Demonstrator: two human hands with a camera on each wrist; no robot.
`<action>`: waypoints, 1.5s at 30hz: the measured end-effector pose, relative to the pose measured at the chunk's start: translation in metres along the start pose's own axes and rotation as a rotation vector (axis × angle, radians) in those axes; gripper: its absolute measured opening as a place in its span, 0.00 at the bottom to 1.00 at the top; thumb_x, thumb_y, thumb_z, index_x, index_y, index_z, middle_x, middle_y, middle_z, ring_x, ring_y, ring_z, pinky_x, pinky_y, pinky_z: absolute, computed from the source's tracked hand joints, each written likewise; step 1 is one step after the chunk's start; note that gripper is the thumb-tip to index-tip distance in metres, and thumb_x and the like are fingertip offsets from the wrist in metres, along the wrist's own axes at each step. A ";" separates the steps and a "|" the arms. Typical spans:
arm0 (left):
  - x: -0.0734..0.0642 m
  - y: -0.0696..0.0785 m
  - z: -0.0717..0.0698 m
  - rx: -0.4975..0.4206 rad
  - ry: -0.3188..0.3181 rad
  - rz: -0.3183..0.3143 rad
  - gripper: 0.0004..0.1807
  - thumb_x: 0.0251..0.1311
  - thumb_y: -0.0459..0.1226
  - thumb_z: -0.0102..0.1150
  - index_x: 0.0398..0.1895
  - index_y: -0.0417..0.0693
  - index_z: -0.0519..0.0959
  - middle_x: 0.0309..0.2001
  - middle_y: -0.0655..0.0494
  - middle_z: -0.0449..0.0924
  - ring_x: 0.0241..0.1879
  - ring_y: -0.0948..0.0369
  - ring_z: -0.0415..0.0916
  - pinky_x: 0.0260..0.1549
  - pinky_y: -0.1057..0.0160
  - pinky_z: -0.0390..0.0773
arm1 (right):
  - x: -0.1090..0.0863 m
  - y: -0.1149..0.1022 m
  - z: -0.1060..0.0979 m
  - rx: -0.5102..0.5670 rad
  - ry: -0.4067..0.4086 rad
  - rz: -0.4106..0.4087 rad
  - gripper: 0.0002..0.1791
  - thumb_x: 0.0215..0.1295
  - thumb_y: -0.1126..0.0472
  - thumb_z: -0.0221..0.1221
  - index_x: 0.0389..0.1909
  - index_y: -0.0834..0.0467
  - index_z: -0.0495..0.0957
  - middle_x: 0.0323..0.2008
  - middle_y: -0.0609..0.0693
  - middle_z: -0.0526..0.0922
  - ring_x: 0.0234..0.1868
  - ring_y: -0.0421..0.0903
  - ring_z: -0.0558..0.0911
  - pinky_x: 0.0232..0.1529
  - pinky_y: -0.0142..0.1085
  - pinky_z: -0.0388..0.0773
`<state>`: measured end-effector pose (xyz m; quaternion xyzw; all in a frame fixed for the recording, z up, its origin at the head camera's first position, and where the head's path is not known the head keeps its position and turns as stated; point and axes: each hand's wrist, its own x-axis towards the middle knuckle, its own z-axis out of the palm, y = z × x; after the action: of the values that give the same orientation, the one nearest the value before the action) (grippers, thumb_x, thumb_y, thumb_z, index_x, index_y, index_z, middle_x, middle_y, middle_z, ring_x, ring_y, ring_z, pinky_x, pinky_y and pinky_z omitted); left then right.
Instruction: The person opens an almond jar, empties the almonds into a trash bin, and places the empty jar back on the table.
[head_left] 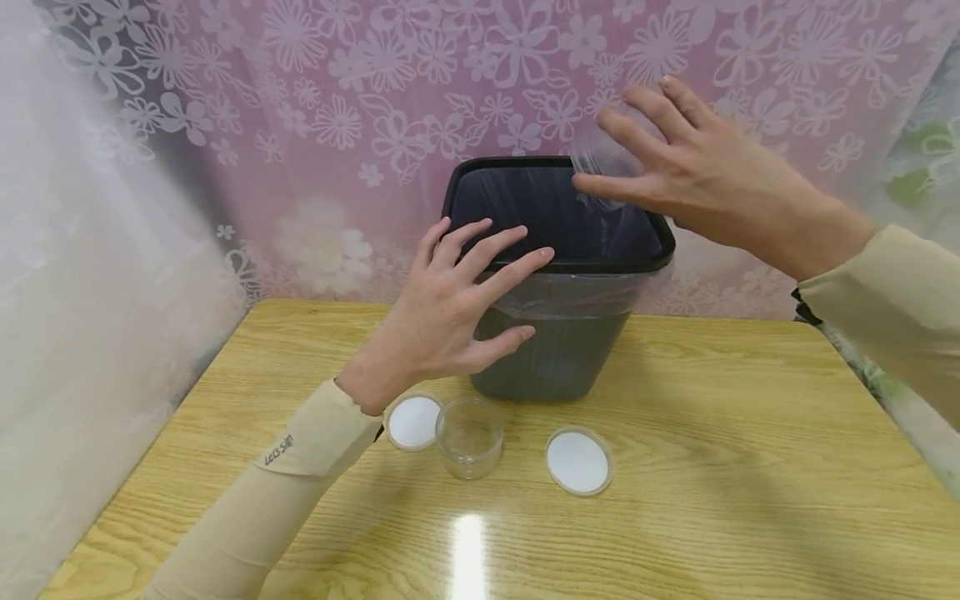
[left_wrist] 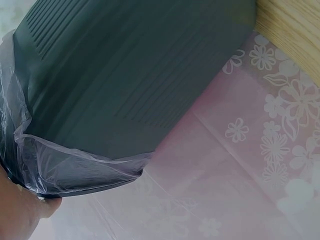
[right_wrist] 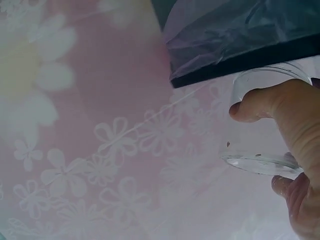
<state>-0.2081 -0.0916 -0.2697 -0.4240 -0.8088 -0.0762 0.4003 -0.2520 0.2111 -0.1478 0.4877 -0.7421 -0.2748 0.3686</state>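
Observation:
In the head view my right hand grips a clear jar above the back right rim of a dark bin. The jar is tipped, its mouth toward the bin's inside. A few small dark specks cling inside the jar in the right wrist view. My left hand rests with spread fingers at the bin's front left rim, its thumb apart from the fingers. A see-through liner bag is folded over the rim.
On the wooden table before the bin stands a second clear jar. Two round lids with white discs flank it: a left lid and a right lid. A pink flowered curtain hangs behind.

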 end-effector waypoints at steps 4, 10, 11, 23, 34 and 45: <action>0.000 0.000 0.001 0.005 0.006 -0.001 0.40 0.61 0.62 0.61 0.76 0.65 0.68 0.72 0.52 0.70 0.72 0.44 0.64 0.71 0.33 0.58 | 0.002 -0.006 -0.001 0.010 0.020 -0.045 0.59 0.35 0.77 0.79 0.72 0.46 0.67 0.69 0.70 0.64 0.70 0.70 0.65 0.69 0.64 0.68; 0.000 0.000 0.000 0.006 -0.005 0.000 0.39 0.63 0.63 0.58 0.76 0.65 0.67 0.72 0.52 0.69 0.73 0.44 0.63 0.71 0.33 0.58 | -0.002 -0.001 -0.001 0.006 0.000 0.010 0.54 0.41 0.80 0.74 0.71 0.47 0.68 0.70 0.69 0.63 0.71 0.70 0.63 0.73 0.63 0.65; -0.001 0.000 0.000 0.005 -0.006 0.000 0.39 0.63 0.63 0.58 0.76 0.65 0.67 0.72 0.51 0.69 0.73 0.44 0.63 0.71 0.33 0.58 | -0.004 0.000 0.000 0.012 -0.006 0.021 0.53 0.42 0.81 0.73 0.71 0.47 0.68 0.70 0.69 0.63 0.71 0.70 0.63 0.73 0.64 0.64; -0.003 0.001 0.000 -0.028 0.010 -0.026 0.37 0.64 0.60 0.59 0.75 0.63 0.68 0.73 0.50 0.69 0.74 0.42 0.62 0.72 0.32 0.56 | -0.010 0.003 0.001 0.056 0.071 0.040 0.55 0.38 0.75 0.78 0.70 0.46 0.68 0.69 0.69 0.64 0.71 0.70 0.63 0.71 0.65 0.66; -0.019 0.012 -0.010 -0.122 0.137 -0.098 0.33 0.62 0.51 0.65 0.71 0.57 0.73 0.73 0.45 0.68 0.76 0.38 0.58 0.75 0.30 0.51 | -0.019 -0.001 -0.006 0.067 0.160 0.091 0.56 0.38 0.73 0.79 0.72 0.46 0.66 0.67 0.70 0.66 0.63 0.72 0.68 0.64 0.65 0.72; -0.040 0.017 -0.019 -0.122 0.194 -0.099 0.33 0.64 0.54 0.61 0.71 0.54 0.73 0.73 0.42 0.68 0.76 0.36 0.58 0.72 0.26 0.51 | -0.044 -0.008 -0.008 0.145 0.240 0.199 0.54 0.37 0.69 0.80 0.70 0.51 0.68 0.66 0.73 0.68 0.62 0.74 0.70 0.57 0.68 0.74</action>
<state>-0.1715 -0.1143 -0.2893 -0.3977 -0.7802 -0.1856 0.4458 -0.2297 0.2489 -0.1617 0.4666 -0.7552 -0.1225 0.4439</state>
